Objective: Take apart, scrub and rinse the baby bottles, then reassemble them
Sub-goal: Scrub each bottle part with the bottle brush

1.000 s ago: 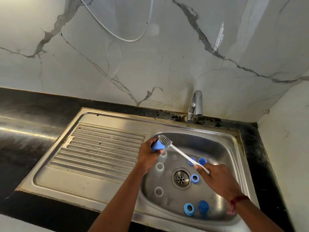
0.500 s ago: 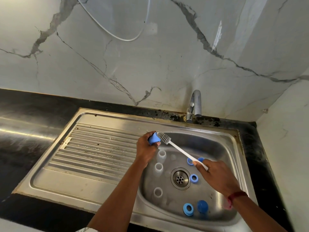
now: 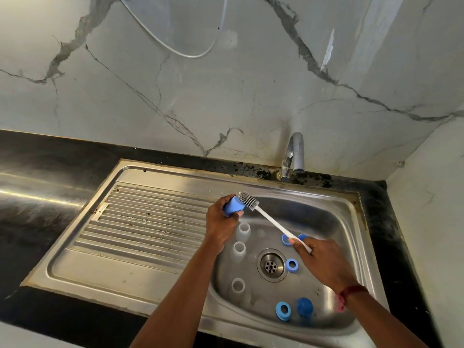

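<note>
While the left hand [image 3: 221, 222] curls its fingers round a blue cap [image 3: 233, 206] over the far left corner of the sink [image 3: 175, 173] basin, the right hand [image 3: 325, 263] pinches the white brush [image 3: 270, 218] by its handle, bristles against the cap. Three clear bottles [image 3: 239, 249] stand faint against the steel. Two blue pieces [image 3: 285, 239] lie half hidden behind the right fingers.

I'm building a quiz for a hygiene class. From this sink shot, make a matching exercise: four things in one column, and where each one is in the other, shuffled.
Things:
1 blue cap by the bristles
2 brush
3 drain
4 tap

Places:
A behind the sink, by the wall
B in the right hand
C centre of the sink's floor
D in the left hand

Pairs: 1-D, 2-B, 3-C, 4-A
</note>
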Tool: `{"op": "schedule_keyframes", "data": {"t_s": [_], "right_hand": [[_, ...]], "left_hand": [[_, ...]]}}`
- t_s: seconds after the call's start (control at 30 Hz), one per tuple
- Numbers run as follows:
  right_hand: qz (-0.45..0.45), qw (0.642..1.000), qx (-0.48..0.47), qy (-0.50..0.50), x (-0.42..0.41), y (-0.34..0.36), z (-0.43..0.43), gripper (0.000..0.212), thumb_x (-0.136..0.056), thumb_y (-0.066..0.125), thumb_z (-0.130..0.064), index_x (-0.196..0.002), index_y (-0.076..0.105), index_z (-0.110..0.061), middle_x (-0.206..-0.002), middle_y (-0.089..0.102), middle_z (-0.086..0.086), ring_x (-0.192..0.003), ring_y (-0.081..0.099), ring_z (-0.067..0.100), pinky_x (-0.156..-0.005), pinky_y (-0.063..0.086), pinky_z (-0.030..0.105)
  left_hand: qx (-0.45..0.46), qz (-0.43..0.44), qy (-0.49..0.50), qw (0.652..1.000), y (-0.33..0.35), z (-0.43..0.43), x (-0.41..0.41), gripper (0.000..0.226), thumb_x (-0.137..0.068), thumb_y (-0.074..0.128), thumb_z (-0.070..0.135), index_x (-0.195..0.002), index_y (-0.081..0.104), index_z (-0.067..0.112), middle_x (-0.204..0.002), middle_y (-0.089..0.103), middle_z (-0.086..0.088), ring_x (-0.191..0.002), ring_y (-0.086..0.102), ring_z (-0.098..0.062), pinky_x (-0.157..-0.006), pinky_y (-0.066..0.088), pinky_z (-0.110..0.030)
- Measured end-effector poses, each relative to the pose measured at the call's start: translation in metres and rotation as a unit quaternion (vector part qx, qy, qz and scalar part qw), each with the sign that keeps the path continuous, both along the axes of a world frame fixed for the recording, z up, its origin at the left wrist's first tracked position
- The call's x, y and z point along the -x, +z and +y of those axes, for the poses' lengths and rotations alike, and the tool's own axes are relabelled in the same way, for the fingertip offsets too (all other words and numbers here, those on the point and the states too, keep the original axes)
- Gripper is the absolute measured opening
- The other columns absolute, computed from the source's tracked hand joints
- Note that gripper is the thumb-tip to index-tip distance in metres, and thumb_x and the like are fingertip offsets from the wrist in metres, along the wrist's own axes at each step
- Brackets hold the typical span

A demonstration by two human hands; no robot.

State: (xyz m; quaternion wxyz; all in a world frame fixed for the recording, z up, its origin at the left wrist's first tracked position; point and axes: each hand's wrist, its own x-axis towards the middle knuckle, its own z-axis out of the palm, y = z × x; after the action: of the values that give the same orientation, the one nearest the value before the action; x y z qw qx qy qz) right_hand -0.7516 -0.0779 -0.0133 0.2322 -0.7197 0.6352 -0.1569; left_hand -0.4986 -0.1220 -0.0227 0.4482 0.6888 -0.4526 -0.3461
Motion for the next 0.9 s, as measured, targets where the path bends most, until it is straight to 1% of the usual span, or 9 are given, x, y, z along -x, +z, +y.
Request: {"op": "schedule_keyframes", "data": {"t_s": [0.13, 0.27, 0.33, 0.4, 0.5, 0.53, 0.63, 0.73, 0.9], "right_hand": [[0.017, 1.000, -0.005, 0.009, 0.003, 0.004, 0.008, 0.047, -0.099, 0.049, -0.047, -0.056, 0.045, -0.028, -0.039, 0.049, -0.014, -0.044, 0.052, -0.001, -0.047, 0.038, 0.015], [0.023, 0.999, 0.017, 0.022, -0.004, 0.011, 0.010, 0.049, -0.097, 0.049, -0.048, -0.053, 0.041, -0.030, -0.040, 0.048, -0.018, -0.049, 0.052, -0.004, -0.048, 0.037, 0.011], [-0.007, 1.000, 0.019, 0.020, -0.008, 0.011, 0.007, 0.051, -0.097, 0.048, -0.050, -0.052, 0.040, -0.027, -0.044, 0.049, -0.017, -0.047, 0.050, 0.003, -0.050, 0.037, 0.011], [-0.019, 1.000, 0.014, 0.006, -0.005, 0.006, 0.004, 0.052, -0.096, 0.046, -0.053, -0.052, 0.040, -0.025, -0.044, 0.044, -0.007, -0.043, 0.044, 0.008, -0.051, 0.038, 0.014], [-0.014, 1.000, 0.004, -0.005, -0.002, 0.004, 0.006, 0.051, -0.098, 0.049, -0.049, -0.053, 0.043, -0.024, -0.043, 0.045, -0.007, -0.042, 0.045, 0.007, -0.049, 0.040, 0.016], [-0.013, 1.000, 0.001, -0.002, -0.002, 0.005, 0.009, 0.050, -0.099, 0.050, -0.045, -0.053, 0.044, -0.025, -0.042, 0.048, -0.009, -0.043, 0.049, 0.003, -0.049, 0.040, 0.014], [-0.002, 1.000, 0.000, 0.007, -0.001, 0.009, 0.019, 0.050, -0.100, 0.049, -0.040, -0.052, 0.043, -0.029, -0.044, 0.050, -0.031, -0.049, 0.053, -0.006, -0.049, 0.037, 0.011], [0.006, 1.000, 0.014, -0.005, 0.002, 0.005, 0.025, 0.050, -0.098, 0.051, -0.046, -0.051, 0.040, -0.031, -0.040, 0.046, -0.011, -0.043, 0.047, 0.007, -0.046, 0.032, 0.016], [-0.007, 1.000, 0.015, -0.001, -0.004, -0.003, 0.028, 0.053, -0.095, 0.046, -0.056, -0.051, 0.041, -0.027, -0.046, 0.044, -0.006, -0.042, 0.041, 0.008, -0.047, 0.037, 0.022]], "left_hand": [[-0.002, 0.004, 0.011, 1.000, -0.002, 0.004, 0.000, 0.046, -0.080, 0.078, 0.003, -0.123, 0.066, 0.014, -0.108, 0.065, 0.003, -0.091, 0.061, -0.008, -0.076, 0.048, -0.010], [-0.009, -0.022, -0.008, 1.000, -0.003, 0.006, 0.006, 0.040, -0.080, 0.079, 0.007, -0.117, 0.067, 0.013, -0.109, 0.069, -0.001, -0.095, 0.064, -0.016, -0.084, 0.052, -0.026], [-0.005, -0.033, -0.015, 0.999, -0.003, 0.009, 0.008, 0.040, -0.079, 0.079, 0.006, -0.117, 0.066, 0.011, -0.109, 0.067, 0.001, -0.095, 0.063, -0.016, -0.082, 0.049, -0.022], [0.010, -0.060, -0.025, 0.998, -0.004, 0.011, 0.008, 0.046, -0.079, 0.078, 0.005, -0.122, 0.065, 0.012, -0.113, 0.063, 0.003, -0.099, 0.060, -0.013, -0.081, 0.045, -0.014], [0.012, -0.034, -0.009, 0.999, -0.001, 0.014, 0.005, 0.046, -0.080, 0.077, 0.004, -0.122, 0.065, 0.016, -0.115, 0.065, 0.001, -0.100, 0.061, -0.012, -0.075, 0.045, -0.006], [0.012, -0.022, -0.002, 1.000, 0.000, 0.014, 0.004, 0.045, -0.080, 0.077, 0.004, -0.122, 0.065, 0.016, -0.114, 0.066, 0.002, -0.099, 0.062, -0.012, -0.074, 0.046, -0.006], [0.020, -0.010, 0.006, 1.000, 0.001, 0.014, 0.001, 0.045, -0.080, 0.077, 0.002, -0.122, 0.066, 0.016, -0.111, 0.065, 0.003, -0.097, 0.062, -0.012, -0.073, 0.046, -0.005], [0.023, -0.018, 0.005, 1.000, -0.001, 0.014, 0.001, 0.045, -0.080, 0.077, 0.001, -0.123, 0.065, 0.012, -0.111, 0.065, 0.002, -0.097, 0.061, -0.012, -0.073, 0.044, -0.001], [0.005, -0.037, -0.014, 0.999, -0.011, 0.023, 0.010, 0.046, -0.083, 0.075, 0.002, -0.127, 0.062, 0.007, -0.120, 0.065, -0.002, -0.100, 0.060, -0.013, -0.072, 0.044, -0.001]]}}
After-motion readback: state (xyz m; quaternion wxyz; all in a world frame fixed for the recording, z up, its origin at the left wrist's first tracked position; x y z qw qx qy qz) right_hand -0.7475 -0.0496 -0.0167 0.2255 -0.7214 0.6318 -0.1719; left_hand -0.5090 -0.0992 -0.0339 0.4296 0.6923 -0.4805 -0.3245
